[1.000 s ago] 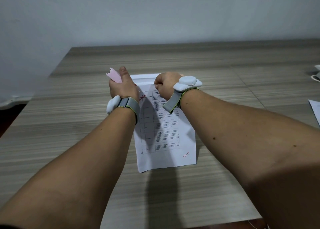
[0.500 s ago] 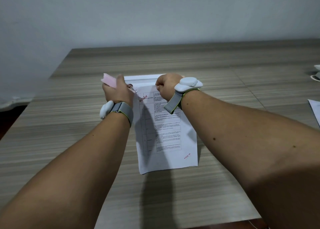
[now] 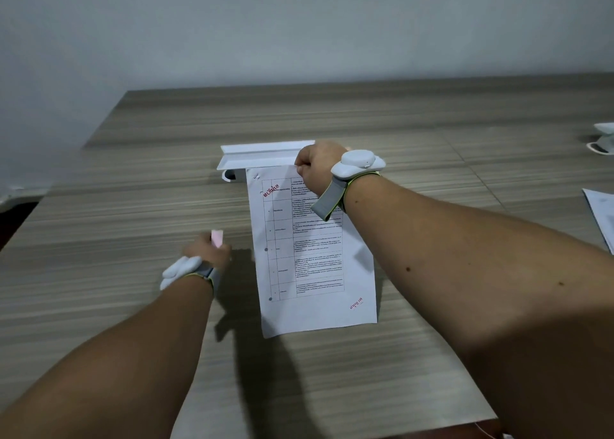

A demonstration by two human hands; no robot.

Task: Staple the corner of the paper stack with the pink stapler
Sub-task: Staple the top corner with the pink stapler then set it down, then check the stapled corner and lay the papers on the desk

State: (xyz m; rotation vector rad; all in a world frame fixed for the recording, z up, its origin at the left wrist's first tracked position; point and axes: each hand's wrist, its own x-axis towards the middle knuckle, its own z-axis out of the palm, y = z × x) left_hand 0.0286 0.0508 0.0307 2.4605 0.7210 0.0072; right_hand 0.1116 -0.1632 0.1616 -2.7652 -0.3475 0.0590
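Wood-grain bench point(image 3: 133, 305) under a pale wall. Paper stack point(image 3: 315, 255) lies flat mid-bench, long axis running away from you, far end folded back by your right hand point(image 3: 317, 169), which is fisted around that top edge. A staple shows at the stack's far-left corner. Your left hand point(image 3: 207, 252) sits left of the stack, clear of it, blurred, closed around the pink stapler point(image 3: 217, 238); its visible tip points away from you.
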